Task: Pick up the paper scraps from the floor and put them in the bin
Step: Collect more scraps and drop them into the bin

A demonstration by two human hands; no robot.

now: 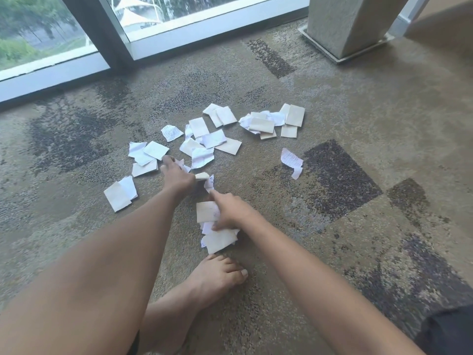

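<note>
Several white and beige paper scraps [204, 139] lie scattered on the patterned carpet. My left hand [178, 176] reaches down among them, fingers touching a scrap, with a small beige piece [202, 176] at its thumb side. My right hand [230, 213] is shut on a bunch of scraps [217, 239], its forefinger pointing toward a white scrap [210, 183]. A separate cluster of scraps [275, 121] lies farther away, and one crumpled piece [291, 161] lies to the right. No bin is in view.
A floor-to-ceiling window with a dark frame [112, 39] runs along the far edge. A textured column [350, 24] on a metal base stands at the far right. My bare foot [217, 275] rests on the carpet just below the held scraps.
</note>
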